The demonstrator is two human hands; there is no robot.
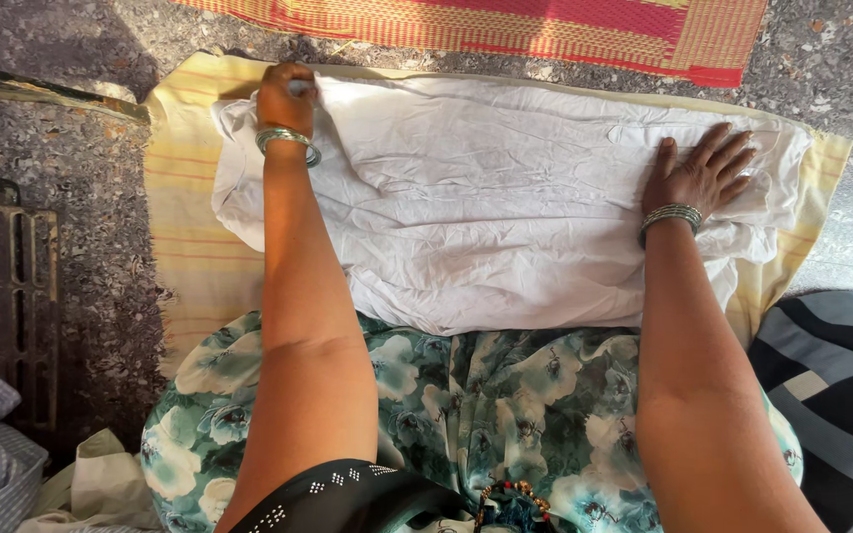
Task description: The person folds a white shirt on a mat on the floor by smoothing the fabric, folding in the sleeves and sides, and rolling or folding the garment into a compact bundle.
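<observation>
White cloth, creased, lies spread on our yellow striped sheet on the speckled floor, just past our knees in the floral dress. Our left hand pinches a fold of the cloth at its far left corner, fingers curled tight. Our right hand presses flat on the right end, fingers spread wide, holding nothing. A red mat lies beyond; a striped blanket sits at our right.
</observation>
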